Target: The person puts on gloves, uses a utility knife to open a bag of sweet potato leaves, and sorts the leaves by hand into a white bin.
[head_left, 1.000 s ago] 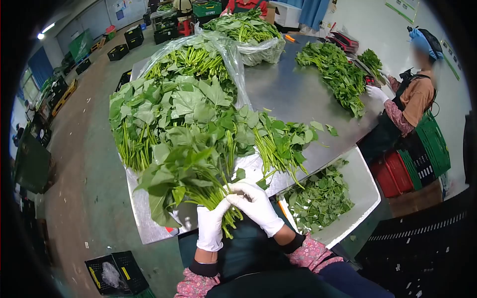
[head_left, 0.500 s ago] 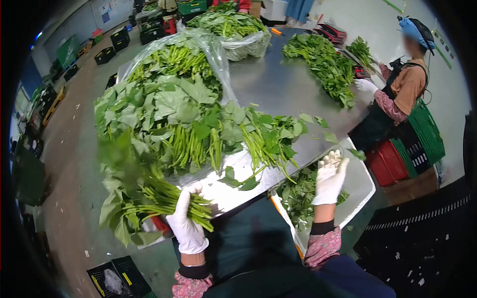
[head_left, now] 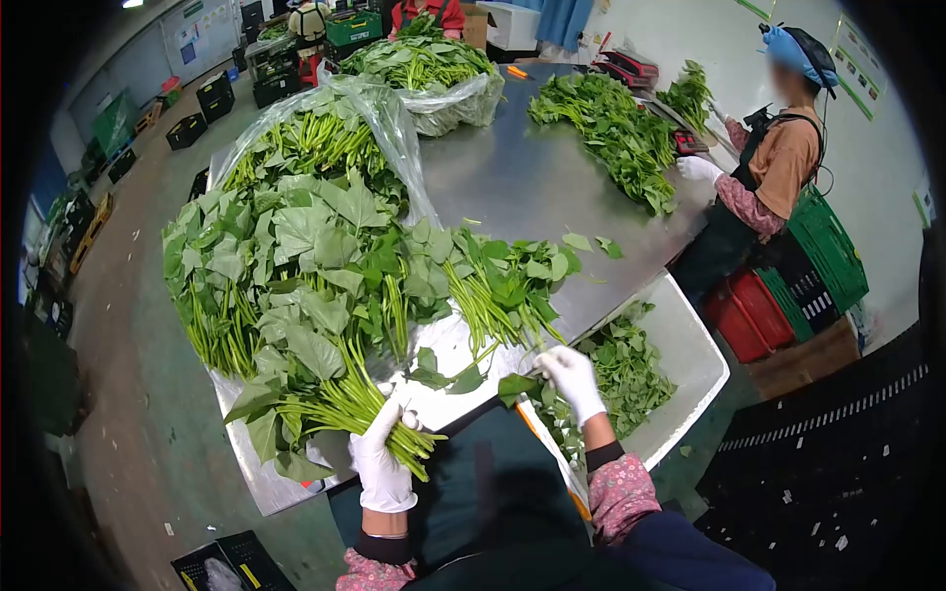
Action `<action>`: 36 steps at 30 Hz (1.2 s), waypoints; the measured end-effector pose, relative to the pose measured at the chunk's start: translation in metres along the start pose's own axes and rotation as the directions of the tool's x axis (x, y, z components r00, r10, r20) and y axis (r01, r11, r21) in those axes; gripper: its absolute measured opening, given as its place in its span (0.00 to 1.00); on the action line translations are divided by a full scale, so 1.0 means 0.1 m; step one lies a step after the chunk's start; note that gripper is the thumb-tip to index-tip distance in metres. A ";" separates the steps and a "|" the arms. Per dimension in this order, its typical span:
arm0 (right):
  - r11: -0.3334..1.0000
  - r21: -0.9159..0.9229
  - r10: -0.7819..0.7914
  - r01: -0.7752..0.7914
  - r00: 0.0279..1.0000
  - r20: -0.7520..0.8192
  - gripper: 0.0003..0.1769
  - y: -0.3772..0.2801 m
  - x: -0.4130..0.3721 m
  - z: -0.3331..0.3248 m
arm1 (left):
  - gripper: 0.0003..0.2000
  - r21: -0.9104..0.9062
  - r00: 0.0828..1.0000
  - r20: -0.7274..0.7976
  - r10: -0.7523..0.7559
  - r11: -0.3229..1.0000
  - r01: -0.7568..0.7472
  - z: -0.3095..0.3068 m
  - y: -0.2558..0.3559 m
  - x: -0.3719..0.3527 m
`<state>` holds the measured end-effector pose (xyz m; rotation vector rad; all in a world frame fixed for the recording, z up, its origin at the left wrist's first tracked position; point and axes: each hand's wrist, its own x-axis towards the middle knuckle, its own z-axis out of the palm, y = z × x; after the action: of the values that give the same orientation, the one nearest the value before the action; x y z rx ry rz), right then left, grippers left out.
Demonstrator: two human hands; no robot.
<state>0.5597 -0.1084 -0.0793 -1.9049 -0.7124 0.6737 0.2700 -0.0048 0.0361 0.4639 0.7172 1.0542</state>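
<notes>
My left hand [head_left: 384, 463], in a white glove, is wrapped round a bunch of long-stemmed leafy greens [head_left: 335, 399], its cut stem ends pointing right toward me. My gloved right hand [head_left: 572, 381] is pinched at the table's near edge, on what looks like a leafy stem [head_left: 517, 388]; its fingertips are partly blurred. Just beyond, a small bundle of greens [head_left: 483, 300] lies on the metal table [head_left: 483, 177]. A large heap of the same greens [head_left: 315, 227] covers the table's left side. Below my right hand, a white bin [head_left: 695, 345] holds loose leaves.
Clear plastic bags [head_left: 394, 148] surround greens at the back. Across the table, a co-worker [head_left: 788, 167] stands beside another pile of greens [head_left: 611, 133] and a red scale [head_left: 626, 69]. Green crates [head_left: 823, 251] and a red crate [head_left: 749, 315] stand at right; a black crate [head_left: 236, 563] is on the floor.
My right hand has moved left and nearer, from open above the white bin to pinched at the table edge. A leaf that was falling beside it is gone. My left hand keeps the bunch.
</notes>
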 end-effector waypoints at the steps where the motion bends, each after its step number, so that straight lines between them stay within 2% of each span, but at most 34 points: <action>1: 0.955 0.295 -0.028 0.035 0.999 -0.028 0.12 -0.37 -0.10 -0.10 | 0.10 -0.034 1.000 0.024 -0.019 0.999 0.019 -0.05 -0.01 0.02; 2: 0.897 0.421 -0.087 0.134 0.988 -0.129 0.11 -0.58 -0.16 -0.23 | 0.10 -0.068 0.998 0.051 -0.036 0.997 0.040 -0.10 -0.02 0.04; 3: 0.764 0.597 -0.122 0.244 0.964 -0.238 0.11 -0.59 -0.16 -0.33 | 0.11 -0.109 0.990 0.130 -0.058 0.991 0.073 -0.15 -0.04 0.07; 5: 0.611 0.645 -0.049 0.459 0.835 -0.548 0.14 -0.62 -0.06 -0.56 | 0.11 -0.159 0.985 0.166 -0.055 0.984 0.082 -0.17 -0.08 0.07; 6: 0.530 0.663 -0.029 0.528 0.793 -0.609 0.14 -0.65 -0.06 -0.65 | 0.11 -0.181 0.981 0.187 -0.057 0.979 0.092 -0.17 -0.09 0.08; 8: 0.463 0.759 0.064 0.458 0.837 -0.544 0.17 -0.53 0.04 -0.72 | 0.10 -0.105 0.997 0.068 -0.031 0.994 0.038 -0.01 -0.09 0.02; 9: 0.675 0.674 0.094 0.300 0.871 -0.482 0.17 -0.45 0.07 -0.66 | 0.10 -0.064 1.000 0.008 -0.011 0.998 0.012 0.06 -0.09 0.00; 10: 0.836 0.535 0.139 0.122 0.896 -0.422 0.18 -0.40 0.09 -0.56 | 0.10 -0.051 1.000 0.029 -0.005 0.999 0.006 0.09 -0.10 0.00; 11: 0.948 0.316 0.080 0.030 0.940 -0.331 0.17 -0.39 0.09 -0.43 | 0.10 -0.038 0.999 0.048 0.001 0.999 0.001 0.10 -0.10 0.00; 12: 0.965 -0.049 -0.258 0.257 0.901 -0.348 0.16 0.06 0.31 -0.29 | 0.10 -0.020 0.998 0.064 0.004 1.000 -0.002 0.10 -0.11 0.00; 13: 0.910 -0.347 -0.350 0.226 0.866 -0.356 0.15 -0.02 0.29 -0.18 | 0.11 -0.021 1.000 0.019 -0.010 1.000 0.011 0.07 -0.11 -0.01; 14: 0.773 -0.612 -0.443 0.167 0.832 -0.333 0.15 -0.11 0.27 -0.08 | 0.10 0.013 1.000 0.027 -0.005 1.000 0.005 0.06 -0.12 -0.02; 16: 0.692 -0.716 -0.390 0.098 0.885 -0.256 0.14 -0.09 0.34 -0.02 | 0.09 0.081 0.999 0.044 0.004 0.997 -0.008 0.02 -0.12 -0.02; 17: 0.642 -0.763 -0.363 0.073 0.905 -0.219 0.13 -0.11 0.40 0.00 | 0.11 0.117 0.999 -0.001 0.039 0.992 -0.039 0.01 -0.15 -0.01; 18: 0.899 -0.428 -0.202 0.092 0.954 -0.220 0.12 -0.13 0.46 -0.05 | 0.11 0.112 0.999 0.017 0.046 0.993 -0.047 0.01 -0.14 0.00; 19: 0.999 -0.024 -0.051 0.048 0.988 -0.143 0.11 -0.22 0.47 -0.17 | 0.11 0.106 0.998 0.030 0.051 0.993 -0.054 0.00 -0.14 0.00; 20: 0.926 0.373 0.065 -0.060 0.998 -0.003 0.09 -0.34 0.44 -0.25 | 0.12 0.100 0.998 0.040 0.052 0.993 -0.056 -0.01 -0.14 -0.01; 21: 0.723 0.691 -0.006 0.023 1.000 -0.027 0.06 -0.46 0.40 -0.31 | 0.13 0.079 0.999 0.022 0.046 0.996 -0.048 -0.02 -0.16 0.02; 22: 0.662 0.733 -0.061 0.156 0.986 -0.156 0.05 -0.70 0.32 -0.32 | 0.13 0.068 0.999 0.021 0.045 0.997 -0.046 0.00 -0.17 0.02; 24: 0.685 0.712 -0.122 0.154 0.988 -0.096 0.06 -1.04 0.15 -0.35 | 0.13 0.052 0.999 0.028 0.029 0.998 -0.030 0.05 -0.21 0.01; 25: 0.857 0.507 -0.102 0.093 0.995 -0.011 0.07 -1.09 0.16 -0.34 | 0.13 0.066 0.999 0.033 0.018 0.998 -0.020 0.05 -0.25 0.02; 26: 0.964 0.263 -0.059 0.040 0.996 0.065 0.08 -1.13 0.15 -0.31 | 0.13 0.089 0.999 0.039 0.009 0.996 -0.012 0.06 -0.28 0.03; 27: 0.994 0.047 -0.098 0.095 0.993 0.067 0.11 -1.03 0.22 -0.18 | 0.13 0.110 0.999 0.045 0.004 0.994 -0.009 0.06 -0.31 0.04; 28: 0.957 -0.160 -0.245 0.242 0.969 -0.004 0.13 -0.84 0.29 -0.05 | 0.13 0.130 0.999 0.048 0.007 0.991 -0.013 0.06 -0.33 0.05; 30: 0.943 -0.199 -0.283 0.267 0.957 -0.056 0.13 -0.93 0.20 0.08 | 0.11 0.108 0.999 0.030 0.015 0.994 -0.018 0.04 -0.33 0.07; 31: 0.936 -0.183 -0.327 0.301 0.936 -0.131 0.12 -0.94 0.15 0.19 | 0.10 0.088 1.000 0.003 0.014 0.996 -0.014 0.03 -0.30 0.05; 34: 0.961 -0.083 -0.273 0.265 0.956 -0.108 0.12 -1.12 -0.11 0.43 | 0.08 0.063 0.999 -0.030 0.013 0.998 -0.011 0.06 -0.23 0.01; 36: 0.922 -0.082 -0.385 0.377 0.914 -0.126 0.11 -1.22 -0.30 0.63 | 0.08 0.081 0.999 -0.049 0.014 0.997 -0.010 0.04 -0.26 0.01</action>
<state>0.4713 -0.0474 0.0119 -1.7709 -0.9865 0.2725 0.2895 -0.0150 0.0215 0.5135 0.8042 1.0542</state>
